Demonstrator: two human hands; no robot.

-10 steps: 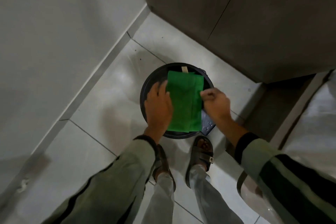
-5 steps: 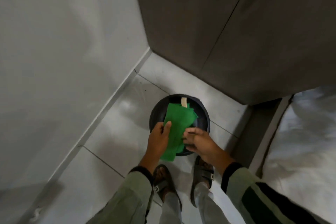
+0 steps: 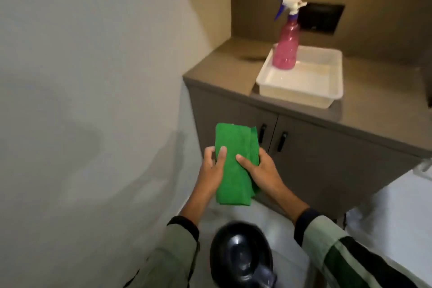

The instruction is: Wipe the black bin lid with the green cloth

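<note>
We've got the green cloth (image 3: 233, 166) gripped in both left hand (image 3: 211, 170) and right hand (image 3: 261, 170), black bin lid (image 3: 240, 257) on pale floor (image 3: 385, 213) below, grey worktop (image 3: 233, 65) carrying white tray (image 3: 301, 91).

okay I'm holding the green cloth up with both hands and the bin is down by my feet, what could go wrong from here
1. The green cloth is held folded between your left hand and right hand, clear of the black bin lid; a loose fold could slip and drop.
2. The bin sits close under you, so a step forward might kick it.
3. The pink spray bottle stands at the white tray edge; a careless reach could topple it.
</note>
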